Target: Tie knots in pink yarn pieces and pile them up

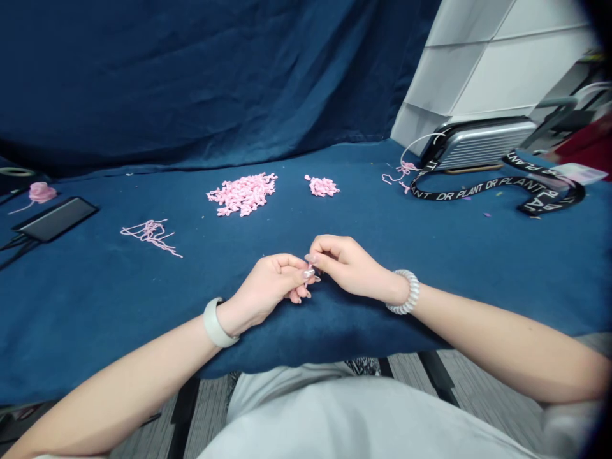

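In front of my body, above the near edge of the blue cloth (191, 299), my two hands meet fingertip to fingertip. My left hand (268, 284) is closed in a pinch on a short bit of pink yarn (310, 266). Thumb and forefinger of my right hand (349, 264) pinch together at the yarn's upper end. Most of the yarn is hidden by the fingers. Beyond the hands lies a large heap of small knotted pink yarn pieces (242, 194), with a smaller heap of similar pieces (323, 186) to its right. Loose pale pink strands (152, 234) lie to the left.
At the far left are a pink yarn ball (42, 192) and a dark flat device (55, 218) with cables. A black lettered lanyard (471, 191), a silver ribbed case (488, 143) and tangled pink yarn (406, 168) lie at the right. A blue curtain (201, 76) hangs behind.
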`<state>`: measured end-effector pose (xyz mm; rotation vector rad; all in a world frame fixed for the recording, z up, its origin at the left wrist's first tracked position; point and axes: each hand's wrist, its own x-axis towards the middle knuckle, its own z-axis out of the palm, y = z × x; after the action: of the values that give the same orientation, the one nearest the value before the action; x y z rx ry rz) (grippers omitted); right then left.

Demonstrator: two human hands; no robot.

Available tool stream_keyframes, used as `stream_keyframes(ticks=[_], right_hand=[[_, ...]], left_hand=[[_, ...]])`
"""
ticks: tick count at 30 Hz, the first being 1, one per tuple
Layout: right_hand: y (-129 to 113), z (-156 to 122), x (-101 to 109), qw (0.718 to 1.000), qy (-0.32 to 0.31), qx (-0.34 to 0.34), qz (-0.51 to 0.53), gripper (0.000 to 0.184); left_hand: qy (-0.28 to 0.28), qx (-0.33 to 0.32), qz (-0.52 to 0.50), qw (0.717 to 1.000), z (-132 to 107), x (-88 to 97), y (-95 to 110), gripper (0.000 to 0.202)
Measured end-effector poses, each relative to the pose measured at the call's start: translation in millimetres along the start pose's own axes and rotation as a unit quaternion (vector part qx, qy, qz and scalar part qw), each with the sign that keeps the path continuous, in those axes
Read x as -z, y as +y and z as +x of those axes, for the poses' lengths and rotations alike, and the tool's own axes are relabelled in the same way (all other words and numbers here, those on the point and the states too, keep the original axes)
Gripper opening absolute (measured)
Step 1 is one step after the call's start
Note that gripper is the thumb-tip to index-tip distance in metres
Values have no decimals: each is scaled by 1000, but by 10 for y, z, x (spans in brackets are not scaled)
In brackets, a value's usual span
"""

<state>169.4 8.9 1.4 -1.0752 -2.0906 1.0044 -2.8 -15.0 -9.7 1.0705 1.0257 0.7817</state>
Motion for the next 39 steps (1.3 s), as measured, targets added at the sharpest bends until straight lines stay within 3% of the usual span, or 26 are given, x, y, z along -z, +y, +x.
stream_keyframes(ticks=[12, 22, 27, 33, 39], right_hand=[[8, -2, 0, 999, 15, 33, -15, 38], [1, 17, 77, 998, 7, -38, 45, 52], [23, 10, 42, 995, 3, -10, 100, 43], [22, 5, -21, 996, 61, 9, 60, 36], [18, 9, -32, 997, 62, -2, 44, 35]], left_hand=[[-33, 41, -40, 998, -17, 16, 2, 20], [-17, 10, -92, 996, -22, 5, 26, 18], [-29, -3, -128, 991, -3, 21, 16, 17], [-42, 8, -149, 988, 9, 5, -6, 17], [-40, 25, -150, 988, 9, -5, -3, 17]])
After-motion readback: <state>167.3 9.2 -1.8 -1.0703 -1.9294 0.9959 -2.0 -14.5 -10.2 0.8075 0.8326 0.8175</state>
